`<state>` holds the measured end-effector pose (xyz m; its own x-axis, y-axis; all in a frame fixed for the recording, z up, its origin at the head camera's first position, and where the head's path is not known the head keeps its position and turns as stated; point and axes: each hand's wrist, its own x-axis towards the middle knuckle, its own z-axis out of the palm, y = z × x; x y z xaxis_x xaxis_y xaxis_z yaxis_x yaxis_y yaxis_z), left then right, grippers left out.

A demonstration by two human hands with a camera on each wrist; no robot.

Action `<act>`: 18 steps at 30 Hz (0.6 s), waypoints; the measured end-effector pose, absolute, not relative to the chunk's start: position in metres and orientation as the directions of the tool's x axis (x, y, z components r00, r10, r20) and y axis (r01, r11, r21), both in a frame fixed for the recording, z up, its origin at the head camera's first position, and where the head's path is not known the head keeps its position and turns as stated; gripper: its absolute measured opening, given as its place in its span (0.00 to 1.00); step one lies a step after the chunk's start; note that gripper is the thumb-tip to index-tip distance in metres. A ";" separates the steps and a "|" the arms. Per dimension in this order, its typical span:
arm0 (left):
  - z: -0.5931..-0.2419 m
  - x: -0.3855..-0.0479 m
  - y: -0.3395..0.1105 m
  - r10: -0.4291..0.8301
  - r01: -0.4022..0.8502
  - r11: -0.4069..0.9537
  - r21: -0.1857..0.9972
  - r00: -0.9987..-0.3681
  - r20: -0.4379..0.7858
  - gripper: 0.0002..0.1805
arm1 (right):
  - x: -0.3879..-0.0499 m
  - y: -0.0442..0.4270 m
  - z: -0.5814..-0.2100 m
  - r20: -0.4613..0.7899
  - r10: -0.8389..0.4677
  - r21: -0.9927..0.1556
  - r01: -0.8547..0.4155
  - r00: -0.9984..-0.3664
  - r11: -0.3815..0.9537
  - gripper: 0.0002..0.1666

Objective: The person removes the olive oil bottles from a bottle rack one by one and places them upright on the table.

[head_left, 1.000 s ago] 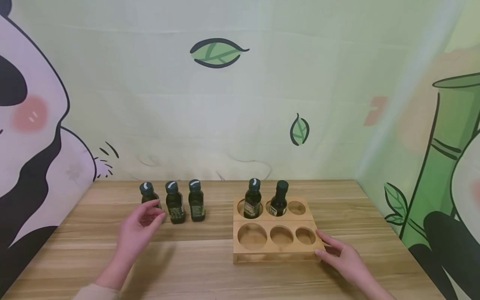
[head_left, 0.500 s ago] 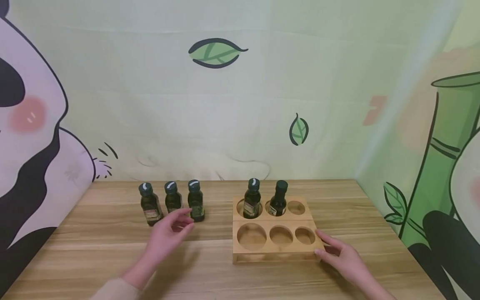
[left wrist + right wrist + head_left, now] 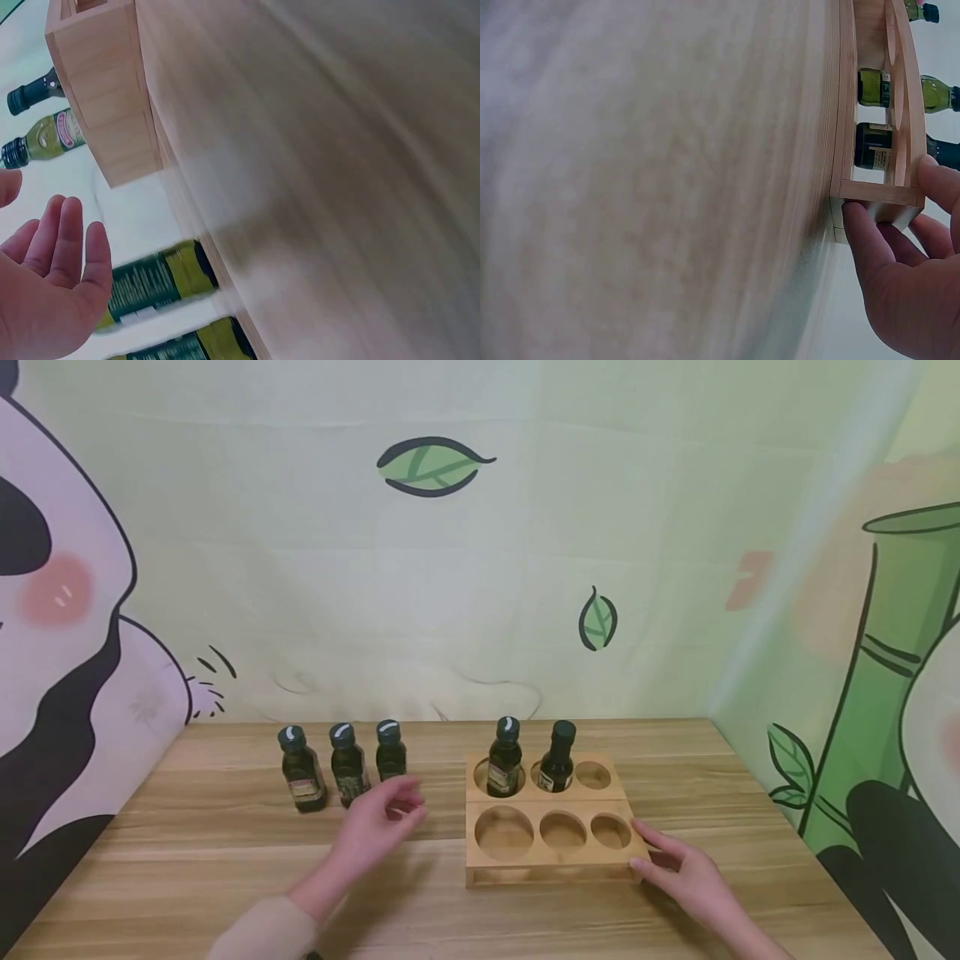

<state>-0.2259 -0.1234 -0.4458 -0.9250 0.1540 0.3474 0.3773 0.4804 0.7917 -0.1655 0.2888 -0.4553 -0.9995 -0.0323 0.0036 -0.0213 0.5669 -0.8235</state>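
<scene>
In the head view my left hand (image 3: pixel 378 822) hangs above the table just in front of a small dark-green bottle (image 3: pixel 391 760), fingers loosely bent and holding nothing. The left wrist view shows its palm and spread fingers beside the lower part of a green-labelled bottle (image 3: pixel 154 289). My right hand (image 3: pixel 690 877) grips the right end of a two-tier wooden bottle rack (image 3: pixel 551 860), thumb near the front corner. Two bottles stand in the rack's back row: a broader bottle (image 3: pixel 505 764) in the left hole, a slim-necked bottle (image 3: pixel 558 764) in the middle hole.
Two more capped bottles, the left bottle (image 3: pixel 303 777) and the middle bottle (image 3: pixel 347 768), stand upright in line on the wooden table (image 3: pixel 420 910). The rack's front row has three round holes of differing size. A printed cloth (image 3: pixel 525 543) hangs behind the table.
My left hand has moved right along the row, from the leftmost bottle past the middle one to the rightmost. The right hand, rack and bottles have stayed in place.
</scene>
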 end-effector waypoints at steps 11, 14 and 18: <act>-0.439 -0.239 -0.089 0.169 0.421 0.446 0.790 -0.906 0.387 0.23 | -0.166 0.288 -0.455 -0.011 -0.016 -0.808 -0.001 -1.000 0.589 0.38; -0.434 -0.243 -0.082 0.164 0.433 0.428 0.793 -0.900 0.403 0.23 | -0.166 0.289 -0.455 -0.007 -0.020 -0.814 -0.006 -1.000 0.581 0.37; -0.426 -0.250 -0.073 0.178 0.449 0.409 0.794 -0.893 0.413 0.23 | -0.166 0.290 -0.455 -0.011 -0.026 -0.826 -0.005 -1.000 0.564 0.38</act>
